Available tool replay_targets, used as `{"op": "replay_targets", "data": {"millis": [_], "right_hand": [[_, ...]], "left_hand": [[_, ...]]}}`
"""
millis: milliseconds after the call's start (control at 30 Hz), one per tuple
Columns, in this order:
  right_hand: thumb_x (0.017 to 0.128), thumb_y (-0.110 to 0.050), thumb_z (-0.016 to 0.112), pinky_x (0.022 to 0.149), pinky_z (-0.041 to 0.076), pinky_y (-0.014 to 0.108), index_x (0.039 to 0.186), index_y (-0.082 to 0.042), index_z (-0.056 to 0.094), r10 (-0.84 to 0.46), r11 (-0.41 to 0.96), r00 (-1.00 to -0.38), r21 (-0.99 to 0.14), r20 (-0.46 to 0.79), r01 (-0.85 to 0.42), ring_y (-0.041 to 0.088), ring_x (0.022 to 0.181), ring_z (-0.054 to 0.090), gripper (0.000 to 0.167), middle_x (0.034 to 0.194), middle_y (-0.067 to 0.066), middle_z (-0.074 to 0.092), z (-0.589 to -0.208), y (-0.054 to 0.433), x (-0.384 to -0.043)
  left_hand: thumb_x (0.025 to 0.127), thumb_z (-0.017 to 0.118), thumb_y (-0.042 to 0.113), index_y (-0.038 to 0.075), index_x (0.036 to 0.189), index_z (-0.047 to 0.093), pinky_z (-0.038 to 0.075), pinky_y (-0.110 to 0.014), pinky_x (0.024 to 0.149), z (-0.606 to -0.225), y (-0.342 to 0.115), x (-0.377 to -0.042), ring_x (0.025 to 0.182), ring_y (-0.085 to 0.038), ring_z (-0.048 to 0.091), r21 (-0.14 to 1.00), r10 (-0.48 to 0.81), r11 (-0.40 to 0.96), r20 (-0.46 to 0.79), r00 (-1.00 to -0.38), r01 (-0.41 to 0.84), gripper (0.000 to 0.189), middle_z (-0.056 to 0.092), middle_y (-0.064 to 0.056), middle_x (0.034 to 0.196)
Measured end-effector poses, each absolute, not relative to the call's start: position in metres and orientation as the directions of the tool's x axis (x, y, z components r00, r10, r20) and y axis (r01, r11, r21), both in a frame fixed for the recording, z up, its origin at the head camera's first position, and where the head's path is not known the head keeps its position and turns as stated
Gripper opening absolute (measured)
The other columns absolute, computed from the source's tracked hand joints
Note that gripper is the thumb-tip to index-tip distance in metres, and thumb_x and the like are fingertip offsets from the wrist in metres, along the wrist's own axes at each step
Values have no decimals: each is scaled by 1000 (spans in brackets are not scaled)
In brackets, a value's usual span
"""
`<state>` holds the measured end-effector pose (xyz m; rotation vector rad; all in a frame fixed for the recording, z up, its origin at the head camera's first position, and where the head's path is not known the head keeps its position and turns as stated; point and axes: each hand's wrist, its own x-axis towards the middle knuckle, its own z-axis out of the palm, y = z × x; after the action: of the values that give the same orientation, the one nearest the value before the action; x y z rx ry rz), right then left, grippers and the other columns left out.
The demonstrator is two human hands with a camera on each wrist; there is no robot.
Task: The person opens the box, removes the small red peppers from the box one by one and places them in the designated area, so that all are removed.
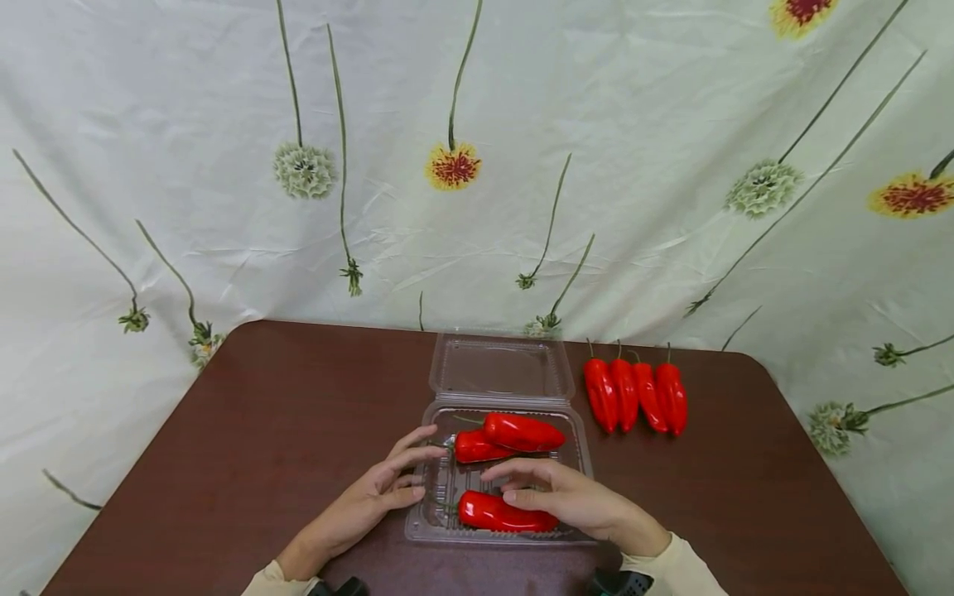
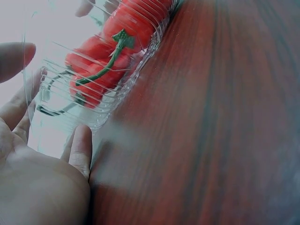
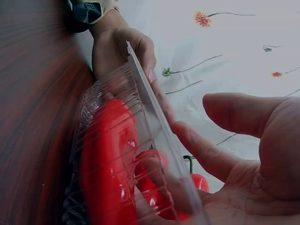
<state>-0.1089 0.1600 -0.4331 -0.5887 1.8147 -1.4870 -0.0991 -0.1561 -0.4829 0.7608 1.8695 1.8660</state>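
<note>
In the head view, the right hand (image 1: 574,501) is hovering over the single red pepper (image 1: 499,512), nearer to it than the left, its fingers loosely spread. The pepper is lying in the clear container (image 1: 440,531), just under the right thumb, its long axis running crosswise and its stem end pointing toward the left hand (image 1: 373,492). Two overlapping peppers (image 1: 525,432) are lying just beyond the right fingertips; four peppers (image 1: 602,396) are lying farther off, outside the container.

In the left wrist view, the left fingers are standing apart beside the container's wall, pinching nothing, with green stems pointing their way.

In the right wrist view, the thumb is standing clear of the other fingers; a pepper is lying between them and the worktop (image 3: 37,117). Whether any fingertip is touching it, I cannot tell.
</note>
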Motion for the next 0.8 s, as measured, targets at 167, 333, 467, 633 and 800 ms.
{"op": "replay_targets", "data": {"millis": [167,333,467,633,800], "right_hand": [[101,-24,59,103,42,35,136,-13,61,-722,241,-650,-967,-238,86,25,123,55,36,142,12,56,-434,160,-108],[101,-24,58,103,43,29,136,-11,60,-729,224,-644,-970,-233,97,24,125,57,37,144,12,55,-436,160,-108],[101,-23,59,99,46,29,137,-8,59,-732,221,-641,-970,-232,99,23,119,59,39,143,16,55,-436,159,-108],[101,-21,59,96,46,31,136,-9,60,-734,216,-641,-972,-225,94,22,116,59,37,143,18,55,-435,158,-108],[101,-18,59,93,48,28,135,-9,61,-740,189,-640,-977,-209,101,22,113,60,36,142,21,55,-434,158,-108]], "left_hand": [[103,47,4,3,151,40,36,-26,104,-484,-156,-99,141,3,29,994,624,-41,103,-775,99,48,1,-17,166],[103,48,4,5,151,41,37,-26,104,-485,-156,-98,141,3,29,994,623,-48,108,-775,100,48,1,-19,166],[103,47,3,4,151,40,36,-26,104,-485,-156,-98,141,4,29,994,624,-50,107,-774,97,48,0,-19,166],[103,47,3,3,151,40,37,-26,104,-485,-156,-99,140,4,29,994,624,-47,106,-774,98,48,1,-19,166],[103,48,5,2,151,40,36,-26,104,-485,-156,-100,141,4,29,994,625,-43,105,-774,100,48,1,-17,166]]}}
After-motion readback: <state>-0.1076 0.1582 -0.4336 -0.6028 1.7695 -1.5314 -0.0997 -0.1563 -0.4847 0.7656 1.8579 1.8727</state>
